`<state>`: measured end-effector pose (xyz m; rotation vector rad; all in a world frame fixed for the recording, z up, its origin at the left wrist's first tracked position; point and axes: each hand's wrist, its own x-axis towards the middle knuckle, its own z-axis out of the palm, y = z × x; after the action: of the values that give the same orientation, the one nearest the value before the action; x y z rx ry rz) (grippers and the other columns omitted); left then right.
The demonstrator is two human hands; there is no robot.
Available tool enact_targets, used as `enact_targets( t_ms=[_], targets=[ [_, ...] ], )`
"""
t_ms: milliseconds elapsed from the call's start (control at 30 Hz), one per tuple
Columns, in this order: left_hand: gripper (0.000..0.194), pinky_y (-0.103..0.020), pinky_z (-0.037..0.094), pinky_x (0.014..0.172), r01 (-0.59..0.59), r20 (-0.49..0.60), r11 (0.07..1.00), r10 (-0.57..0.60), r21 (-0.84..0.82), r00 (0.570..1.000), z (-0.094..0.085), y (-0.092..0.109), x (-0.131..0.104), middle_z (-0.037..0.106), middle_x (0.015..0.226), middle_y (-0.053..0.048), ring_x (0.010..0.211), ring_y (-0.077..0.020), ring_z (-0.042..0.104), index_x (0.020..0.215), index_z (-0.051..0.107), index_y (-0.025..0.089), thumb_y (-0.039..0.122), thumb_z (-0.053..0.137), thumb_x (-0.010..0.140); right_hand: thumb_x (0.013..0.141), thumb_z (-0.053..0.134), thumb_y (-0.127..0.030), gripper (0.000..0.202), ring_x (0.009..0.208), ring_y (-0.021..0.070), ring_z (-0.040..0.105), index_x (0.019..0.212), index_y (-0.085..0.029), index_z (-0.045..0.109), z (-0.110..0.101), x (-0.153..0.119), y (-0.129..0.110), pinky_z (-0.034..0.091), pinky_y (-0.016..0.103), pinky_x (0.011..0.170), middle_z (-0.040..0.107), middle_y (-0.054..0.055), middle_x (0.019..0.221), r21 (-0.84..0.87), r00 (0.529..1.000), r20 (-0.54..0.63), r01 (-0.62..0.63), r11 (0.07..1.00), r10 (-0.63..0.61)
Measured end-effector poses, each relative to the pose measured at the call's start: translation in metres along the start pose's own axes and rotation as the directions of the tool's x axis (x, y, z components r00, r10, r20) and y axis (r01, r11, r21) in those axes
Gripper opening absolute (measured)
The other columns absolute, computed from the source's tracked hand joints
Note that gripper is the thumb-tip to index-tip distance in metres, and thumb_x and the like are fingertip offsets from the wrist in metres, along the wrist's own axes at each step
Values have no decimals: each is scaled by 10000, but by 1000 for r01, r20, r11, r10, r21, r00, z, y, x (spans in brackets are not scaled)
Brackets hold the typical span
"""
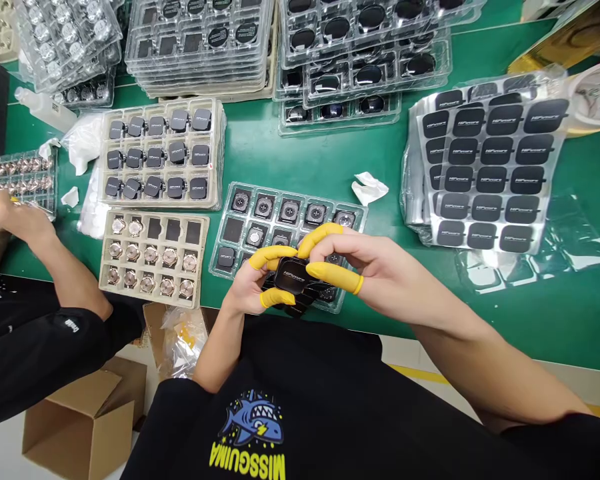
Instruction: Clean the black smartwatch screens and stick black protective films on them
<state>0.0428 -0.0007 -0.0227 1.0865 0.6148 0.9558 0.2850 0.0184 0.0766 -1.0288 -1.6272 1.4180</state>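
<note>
"Where is the black square watch (293, 275)?"

"Between the person's hands, over the near edge of the clear tray (231, 229). The left hand (247, 288) pinches its left side, one yellow-capped finger above, the thumb below."

"And the right hand (380, 268)?"

"Its capped thumb and finger sit narrow at the watch's upper right corner; whether they grip, one cannot tell."

"Farther off?"

"Past the tray lies a crumpled white scrap (369, 189); beyond that, stacked trays (363, 73) of dark round pieces."
</note>
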Motion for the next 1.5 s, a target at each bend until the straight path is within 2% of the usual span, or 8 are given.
enact_targets(
  t_ms=[200,333,533,700,933,1100,1267,1500],
  targets=[
    [853,-357,688,864,8,6,1000,-8,1,1000,-1,-2,-1,840,976,-50,873,-239,836,1451,703,227,633,1034,778,1113,717,-578,370,954,234,723,920,-267,769,-1,-1,1,595,372,853,794,63,1068,19,1000,5,3,1000,-3],
    [863,-381,698,897,12,16,1000,-12,3,1000,-1,-4,-3,860,1041,-76,921,-261,854,1468,685,228,652,1017,793,1114,724,-559,361,942,227,713,911,-262,764,0,0,1,584,364,845,788,60,1058,25,1000,6,-7,1000,7],
    [850,-353,698,905,-26,13,999,26,34,1000,-3,-3,-4,871,1087,-87,931,-247,864,1462,682,209,639,1012,808,1097,760,-492,306,976,215,699,901,-257,748,1,1,-1,567,342,881,781,52,1073,36,998,7,-62,997,62],
    [827,-340,700,884,-26,25,999,25,35,999,-3,-2,-4,872,1088,-80,915,-237,861,1462,687,223,618,1015,814,1090,758,-410,251,981,217,686,890,-259,732,1,1,-2,544,347,891,779,46,1071,32,998,9,-66,997,66],
    [839,-343,701,882,-1,13,1000,1,22,1000,-3,-3,-4,871,1079,-78,913,-237,858,1452,697,222,631,1023,796,1087,752,-388,246,978,217,678,881,-256,726,1,2,-2,534,350,878,764,45,1069,60,997,29,-76,995,74],
    [821,-329,703,874,17,19,1000,-16,-17,1000,-4,-2,-5,873,1061,-59,911,-229,862,1461,701,242,577,1043,794,1085,766,-441,275,978,221,675,884,-257,731,1,2,-2,536,359,880,763,47,1069,72,997,32,-79,994,77],
    [844,-354,710,893,53,2,999,-53,-11,999,-4,-2,-6,873,1055,-68,924,-243,864,1445,706,228,606,1048,772,1078,772,-550,364,979,230,677,870,-254,731,2,3,-3,541,373,879,760,56,1060,74,995,32,-95,993,93],
    [815,-330,704,877,17,8,1000,-17,12,1000,-4,0,-3,869,1036,-57,888,-223,856,1431,712,225,589,1046,783,1071,760,-636,437,979,233,681,861,-254,736,1,4,-4,539,374,875,763,60,1046,74,994,42,-108,991,105]
  ],
)
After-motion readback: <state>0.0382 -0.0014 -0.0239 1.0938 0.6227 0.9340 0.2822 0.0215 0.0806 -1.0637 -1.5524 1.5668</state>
